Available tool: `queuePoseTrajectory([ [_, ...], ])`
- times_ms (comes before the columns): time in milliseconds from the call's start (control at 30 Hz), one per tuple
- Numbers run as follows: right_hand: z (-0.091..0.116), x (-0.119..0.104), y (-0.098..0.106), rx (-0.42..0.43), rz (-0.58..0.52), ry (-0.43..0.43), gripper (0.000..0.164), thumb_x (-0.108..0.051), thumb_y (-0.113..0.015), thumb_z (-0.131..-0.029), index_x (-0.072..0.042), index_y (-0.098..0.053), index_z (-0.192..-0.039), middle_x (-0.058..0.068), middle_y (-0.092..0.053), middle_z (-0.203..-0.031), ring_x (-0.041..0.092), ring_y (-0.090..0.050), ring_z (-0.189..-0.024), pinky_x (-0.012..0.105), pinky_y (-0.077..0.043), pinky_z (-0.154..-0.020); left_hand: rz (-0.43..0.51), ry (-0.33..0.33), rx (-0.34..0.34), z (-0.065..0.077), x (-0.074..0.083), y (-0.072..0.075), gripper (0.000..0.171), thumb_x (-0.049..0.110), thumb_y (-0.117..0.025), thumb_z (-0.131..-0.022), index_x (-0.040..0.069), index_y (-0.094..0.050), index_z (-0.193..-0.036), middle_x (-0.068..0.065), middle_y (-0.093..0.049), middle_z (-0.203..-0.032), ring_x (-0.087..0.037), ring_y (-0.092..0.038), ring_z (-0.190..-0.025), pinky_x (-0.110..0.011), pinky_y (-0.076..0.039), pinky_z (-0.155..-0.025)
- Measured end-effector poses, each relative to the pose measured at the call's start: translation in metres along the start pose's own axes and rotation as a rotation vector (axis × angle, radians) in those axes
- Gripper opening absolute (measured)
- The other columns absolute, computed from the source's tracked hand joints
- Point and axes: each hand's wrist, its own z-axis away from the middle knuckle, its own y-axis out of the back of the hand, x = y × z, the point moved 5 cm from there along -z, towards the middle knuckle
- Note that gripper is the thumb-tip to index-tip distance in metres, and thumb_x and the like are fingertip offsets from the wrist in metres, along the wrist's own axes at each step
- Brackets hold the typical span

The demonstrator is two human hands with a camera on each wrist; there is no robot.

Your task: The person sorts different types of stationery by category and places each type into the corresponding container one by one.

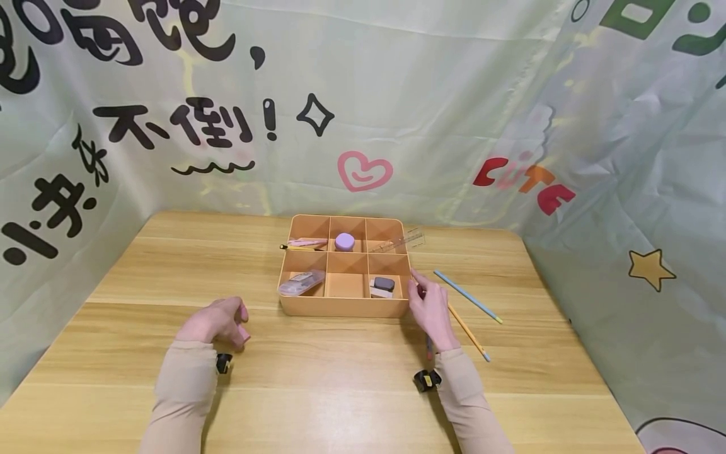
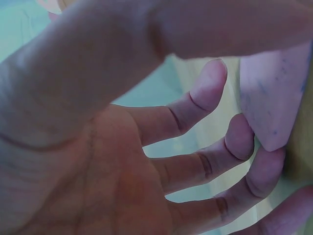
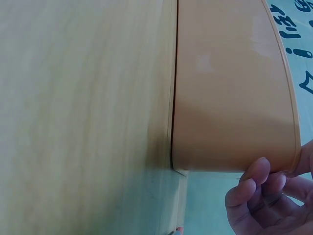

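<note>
Over the table's left side, my left hand (image 1: 212, 321) holds a pink eraser (image 2: 274, 98) with bevelled ends and blue smudges. Its fingertips meet the eraser's lower end in the left wrist view, while the thumb crosses its upper part. My right hand (image 1: 431, 309) grips the right side of an orange-tan divided box (image 1: 340, 307), with curled fingers against the outer wall (image 3: 230, 98) and the thumb near the rim. Inside the box are a purple round-lidded container (image 1: 344, 241), a grey-and-white eraser (image 1: 383, 285), a clear plastic case (image 1: 302, 283) and a clear ruler (image 1: 399, 241).
A yellow-and-black pencil (image 1: 300, 248) and pink items (image 1: 308, 242) lie in the back-left compartment. Right of the box are a blue pencil (image 1: 467, 296) and a yellow pencil (image 1: 469, 333). Another pencil (image 1: 429, 348) lies partly under the right wrist. A printed curtain (image 1: 431, 126) hangs behind the table.
</note>
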Motion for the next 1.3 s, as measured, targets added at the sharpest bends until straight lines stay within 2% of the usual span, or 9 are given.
queuePoseTrajectory([
  [267,0.000,0.000,0.000,0.002,0.003,0.003,0.035,-0.009,-0.057,-0.098,0.005,-0.065,-0.129,0.002,-0.046,-0.055,0.007,-0.036,-0.045,0.021,-0.028,-0.044,0.009,-0.008,0.005,0.001,0.001,0.001,0.051,0.001,-0.085,-0.065,0.000,-0.055,-0.106,-0.017,-0.060,-0.105,-0.028,-0.058,-0.094,-0.040,-0.051,-0.081],
  [533,0.000,0.000,0.000,0.002,0.006,0.001,0.035,-0.009,-0.057,-0.098,0.005,-0.065,-0.129,0.002,-0.047,-0.055,0.007,-0.036,-0.045,0.021,-0.028,-0.044,0.046,-0.002,-0.010,0.003,0.003,0.004,0.048,0.007,-0.084,-0.075,0.000,-0.053,-0.110,-0.019,-0.062,-0.109,-0.028,-0.061,-0.097,-0.049,-0.052,-0.089],
  [700,0.000,0.000,0.000,0.010,0.015,0.005,0.035,-0.009,-0.057,-0.098,0.004,-0.066,-0.128,0.002,-0.047,-0.055,0.007,-0.036,-0.046,0.021,-0.029,-0.046,0.082,0.004,-0.016,0.006,0.005,0.005,0.050,0.005,-0.082,-0.074,0.000,-0.051,-0.113,-0.015,-0.065,-0.103,-0.024,-0.062,-0.091,-0.043,-0.053,-0.085],
  [867,-0.001,0.000,0.000,0.015,0.016,0.007,0.034,-0.009,-0.058,-0.098,0.004,-0.066,-0.128,0.002,-0.047,-0.055,0.007,-0.036,-0.046,0.021,-0.028,-0.046,0.114,-0.019,0.001,0.011,0.009,0.008,0.051,0.002,-0.081,-0.076,-0.001,-0.050,-0.116,-0.012,-0.066,-0.094,-0.020,-0.064,-0.084,-0.036,-0.052,-0.079],
  [1000,-0.001,0.000,0.000,0.017,0.021,0.010,0.034,-0.008,-0.058,-0.097,0.005,-0.066,-0.128,0.002,-0.047,-0.055,0.004,-0.034,-0.045,0.022,-0.029,-0.046,0.087,-0.038,0.034,0.015,0.012,0.011,0.050,0.004,-0.081,-0.077,0.001,-0.051,-0.116,-0.009,-0.065,-0.094,-0.020,-0.062,-0.085,-0.035,-0.050,-0.077],
  [1133,-0.001,0.001,0.001,0.019,0.018,0.014,0.034,-0.007,-0.058,-0.097,0.005,-0.066,-0.128,0.003,-0.047,-0.055,-0.001,-0.033,-0.045,0.021,-0.029,-0.046,0.048,-0.112,0.081,0.019,0.019,0.014,0.046,0.008,-0.080,-0.078,0.002,-0.053,-0.115,-0.006,-0.068,-0.094,-0.017,-0.063,-0.085,-0.035,-0.050,-0.078],
  [1300,-0.001,0.000,0.001,0.025,0.023,0.025,0.034,-0.006,-0.058,-0.096,0.004,-0.067,-0.128,0.004,-0.047,-0.054,-0.002,-0.032,-0.044,0.021,-0.028,-0.047,0.022,-0.292,0.166,0.026,0.035,0.018,0.042,0.010,-0.080,-0.078,0.002,-0.054,-0.109,-0.003,-0.071,-0.090,-0.013,-0.064,-0.081,-0.033,-0.051,-0.075],
])
